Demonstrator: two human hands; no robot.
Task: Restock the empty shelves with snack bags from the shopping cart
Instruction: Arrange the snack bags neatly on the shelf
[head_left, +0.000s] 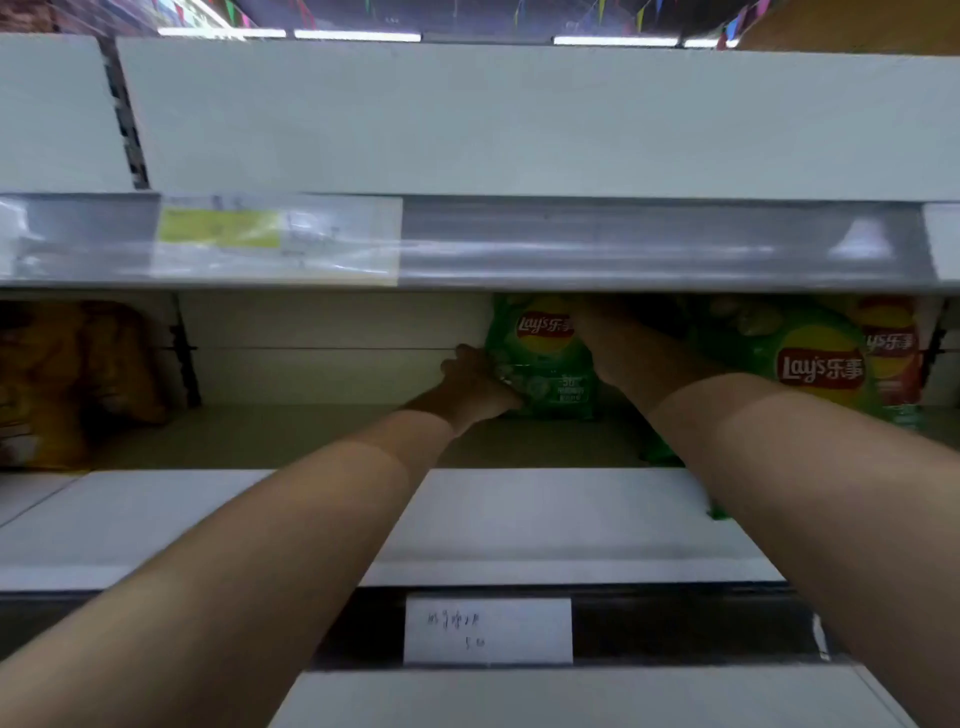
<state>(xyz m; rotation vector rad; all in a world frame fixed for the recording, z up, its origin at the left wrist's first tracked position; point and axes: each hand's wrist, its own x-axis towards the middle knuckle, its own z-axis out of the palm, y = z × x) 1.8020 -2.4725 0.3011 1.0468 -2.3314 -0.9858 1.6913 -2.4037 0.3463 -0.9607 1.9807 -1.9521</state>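
Observation:
A green Lay's bag (543, 358) stands upright deep on the middle shelf (311, 436). My left hand (475, 382) grips its lower left edge. My right hand (597, 322) reaches to the bag's upper right side, partly hidden under the shelf rail above; its fingers are out of sight. A second green Lay's bag (810, 358) stands to the right, behind my right forearm, with a red Lay's bag (891, 353) behind it at the far right.
Orange-yellow snack bags (67, 379) fill the left bay of the same shelf. The upper shelf's price rail (623, 244) hangs low over the opening. A handwritten white price tag (488, 631) sits on the lower rail. A dark upright bracket (187, 353) divides the bays.

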